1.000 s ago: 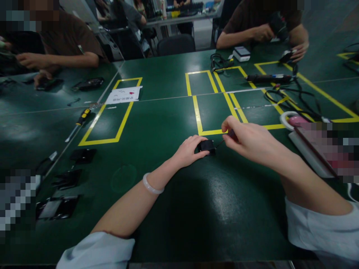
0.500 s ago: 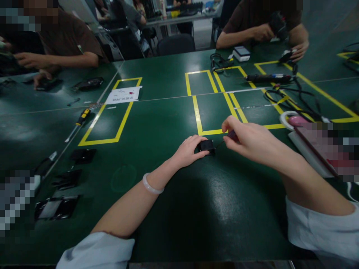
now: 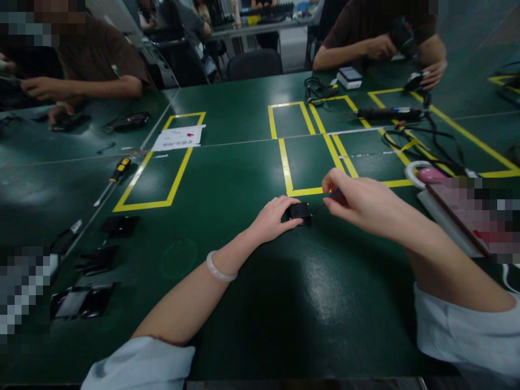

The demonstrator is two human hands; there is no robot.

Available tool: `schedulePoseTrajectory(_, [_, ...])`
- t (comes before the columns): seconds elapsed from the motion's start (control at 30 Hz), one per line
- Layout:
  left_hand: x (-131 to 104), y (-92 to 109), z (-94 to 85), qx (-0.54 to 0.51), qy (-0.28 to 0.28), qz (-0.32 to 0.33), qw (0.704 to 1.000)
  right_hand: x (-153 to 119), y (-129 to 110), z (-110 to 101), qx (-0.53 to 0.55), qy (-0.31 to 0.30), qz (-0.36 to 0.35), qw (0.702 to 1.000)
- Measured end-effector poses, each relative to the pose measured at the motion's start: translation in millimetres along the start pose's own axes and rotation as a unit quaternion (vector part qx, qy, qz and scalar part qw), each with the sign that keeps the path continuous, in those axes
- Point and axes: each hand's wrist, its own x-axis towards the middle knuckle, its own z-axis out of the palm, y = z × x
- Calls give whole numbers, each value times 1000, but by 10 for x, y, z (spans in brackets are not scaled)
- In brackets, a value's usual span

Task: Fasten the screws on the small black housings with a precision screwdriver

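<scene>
A small black box-shaped part rests on the green table, and my left hand grips it between thumb and fingers from its left side. To the right, my right hand is closed around the dark handle of a screwdriver. Its thin shaft points left toward the right side of the black part; whether the tip touches cannot be made out. Most of the handle is hidden by my fingers.
On the left lie a yellow-black screwdriver and several black parts. A paper label sits by yellow tape. Right are black cables, a dark pen-shaped tool and a tape roll. Co-workers sit opposite.
Both hands keep nearly the same position. The fingers of my right hand shift very slightly around the screwdriver handle; the black part stays in place.
</scene>
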Motion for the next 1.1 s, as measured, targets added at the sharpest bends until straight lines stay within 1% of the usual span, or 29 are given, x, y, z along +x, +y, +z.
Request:
schedulePoseTrajectory(0.23, [12, -14, 8, 8, -3, 0, 1000, 22, -16, 22, -26, -7, 18, 999])
schedulePoseTrajectory(0.43, [8, -5, -2, 3, -3, 1, 1000, 7, 4, 16, -5, -3, 0, 1000])
schedulePoseTrajectory(0.63, [8, -14, 12, 3, 3, 3, 1000, 5, -42, -9, -2, 3, 2, 1000])
schedulePoseTrajectory(0.83, [12, -8, 7, 5, -2, -1, 1000, 8, -40, 8, -42, 2, 9, 999])
schedulePoseTrajectory(1.0, [14, 7, -11, 3, -11, -7, 1000, 11, 14, 17, -25, 0, -13, 1000])
schedulePoseTrajectory(1.1, [12, 7, -8, 3, -8, -5, 1000, 19, -1, 15, -16, 0, -5, 1000])
